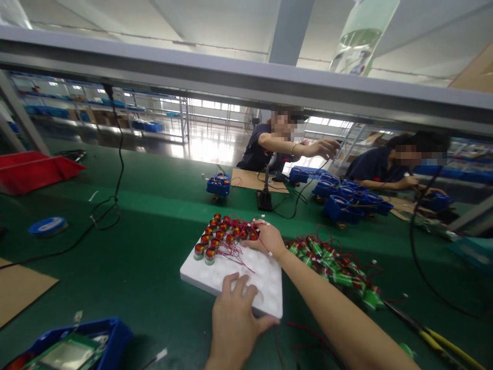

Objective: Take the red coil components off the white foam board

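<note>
A white foam tray [227, 270] with round hollows lies on the green table. Small cylinders with orange-black tops and thin red wires [210, 253] stand in rows in its left and far part. My left hand [234, 308] grips the tray's near edge, fingers curled over the top and thumb at the right corner. At the far right of the tray, my right hand [267, 239] is closed around a wired cylinder [254, 235]; its fingertips are partly hidden by wires. Beside my right forearm lies a pile of green-wrapped wired cylinders [335, 267].
Pliers with yellow handles [431, 336] lie at right. A blue housing [88, 339] sits near left, a blue tape roll [48, 226] and red bin [34, 172] beyond. Across the table, two people work by several blue housings [342, 205]. A shelf [246, 77] spans overhead; black cables hang down.
</note>
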### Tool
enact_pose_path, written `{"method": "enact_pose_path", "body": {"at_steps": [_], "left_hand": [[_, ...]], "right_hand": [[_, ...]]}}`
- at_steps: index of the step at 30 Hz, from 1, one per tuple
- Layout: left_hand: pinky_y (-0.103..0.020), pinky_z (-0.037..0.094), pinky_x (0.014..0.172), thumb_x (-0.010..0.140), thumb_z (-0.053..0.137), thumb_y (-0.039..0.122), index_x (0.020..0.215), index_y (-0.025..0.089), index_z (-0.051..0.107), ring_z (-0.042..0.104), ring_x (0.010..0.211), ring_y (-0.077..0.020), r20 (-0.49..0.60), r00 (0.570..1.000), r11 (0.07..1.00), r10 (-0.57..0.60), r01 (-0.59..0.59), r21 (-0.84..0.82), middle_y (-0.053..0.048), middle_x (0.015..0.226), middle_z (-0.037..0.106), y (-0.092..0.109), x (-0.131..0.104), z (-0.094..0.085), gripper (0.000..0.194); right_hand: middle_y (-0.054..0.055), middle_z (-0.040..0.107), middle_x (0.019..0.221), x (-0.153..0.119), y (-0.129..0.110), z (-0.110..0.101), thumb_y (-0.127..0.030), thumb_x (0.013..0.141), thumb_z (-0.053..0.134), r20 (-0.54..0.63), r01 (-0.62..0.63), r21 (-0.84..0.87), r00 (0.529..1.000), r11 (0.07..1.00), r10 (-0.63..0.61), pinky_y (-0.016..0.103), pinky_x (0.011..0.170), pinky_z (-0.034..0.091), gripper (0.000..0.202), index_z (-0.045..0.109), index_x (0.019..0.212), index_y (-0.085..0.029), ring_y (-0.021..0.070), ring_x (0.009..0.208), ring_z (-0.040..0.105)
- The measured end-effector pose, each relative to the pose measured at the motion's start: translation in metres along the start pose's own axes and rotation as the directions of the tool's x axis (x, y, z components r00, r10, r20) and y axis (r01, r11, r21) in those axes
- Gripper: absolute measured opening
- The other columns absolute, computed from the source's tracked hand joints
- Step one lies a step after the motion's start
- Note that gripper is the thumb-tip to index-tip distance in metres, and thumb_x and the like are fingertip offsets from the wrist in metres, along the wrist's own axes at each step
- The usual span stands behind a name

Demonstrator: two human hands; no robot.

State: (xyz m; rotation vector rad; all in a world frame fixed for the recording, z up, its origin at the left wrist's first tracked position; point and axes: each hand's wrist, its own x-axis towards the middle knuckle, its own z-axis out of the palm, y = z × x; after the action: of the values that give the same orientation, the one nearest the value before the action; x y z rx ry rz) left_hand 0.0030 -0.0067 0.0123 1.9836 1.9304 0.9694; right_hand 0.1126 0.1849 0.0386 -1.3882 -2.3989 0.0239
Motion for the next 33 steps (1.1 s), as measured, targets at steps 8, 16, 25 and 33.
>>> {"method": "enact_pose_path", "body": {"at_steps": [8, 16, 25, 33], "left_hand": [[-0.052, 0.038, 0.095, 0.086, 0.055, 0.04, 0.116, 0.031, 0.064, 0.053, 0.116, -0.0321, -0.105, 0.987, 0.993, 0.122, -0.121, 0.009, -0.003, 0.124, 0.065, -0.001, -0.003, 0.003, 0.032], [-0.057, 0.027, 0.111, 0.085, 0.054, 0.032, 0.11, 0.035, 0.068, 0.048, 0.129, -0.0288, -0.038, 0.999, 0.996, 0.033, -0.036, -0.08, 0.004, 0.134, 0.059, -0.002, 0.002, 0.002, 0.029], [-0.059, 0.028, 0.112, 0.083, 0.054, 0.028, 0.107, 0.033, 0.07, 0.047, 0.13, -0.0298, -0.031, 0.999, 0.994, 0.015, -0.018, -0.106, 0.003, 0.134, 0.059, 0.0, 0.002, 0.002, 0.029], [-0.057, 0.032, 0.11, 0.083, 0.055, 0.025, 0.104, 0.033, 0.07, 0.051, 0.127, -0.0288, -0.072, 0.997, 0.996, 0.03, -0.036, -0.087, 0.004, 0.131, 0.061, -0.002, 0.002, 0.005, 0.028]], "right_hand": [[0.018, 0.064, 0.109, -0.006, -0.021, 0.009, -0.051, 0.067, 0.083, 0.001, 0.055, 0.077, 0.998, 0.996, -0.055, 0.036, 0.095, 0.045, 0.06, 0.064, 0.105, -0.008, 0.0302, 0.106, 0.06], [0.008, 0.064, 0.117, -0.013, -0.012, -0.001, -0.039, 0.093, 0.062, 0.062, 0.199, 0.169, 0.975, 0.965, -0.212, 0.036, 0.094, 0.047, 0.031, 0.063, 0.112, -0.015, 0.0209, 0.108, 0.06], [0.003, 0.066, 0.079, 0.008, -0.028, 0.015, -0.044, 0.1, 0.049, -0.028, -0.051, 0.029, 0.998, 0.998, 0.051, 0.035, 0.079, 0.052, 0.039, 0.064, 0.079, -0.015, 0.0161, 0.076, 0.064], [0.004, 0.069, 0.084, 0.01, -0.027, -0.021, -0.049, 0.094, 0.056, -0.044, 0.135, 0.164, 0.991, 0.977, -0.13, 0.025, 0.073, 0.042, 0.035, 0.068, 0.082, -0.018, 0.0176, 0.082, 0.064]]}}
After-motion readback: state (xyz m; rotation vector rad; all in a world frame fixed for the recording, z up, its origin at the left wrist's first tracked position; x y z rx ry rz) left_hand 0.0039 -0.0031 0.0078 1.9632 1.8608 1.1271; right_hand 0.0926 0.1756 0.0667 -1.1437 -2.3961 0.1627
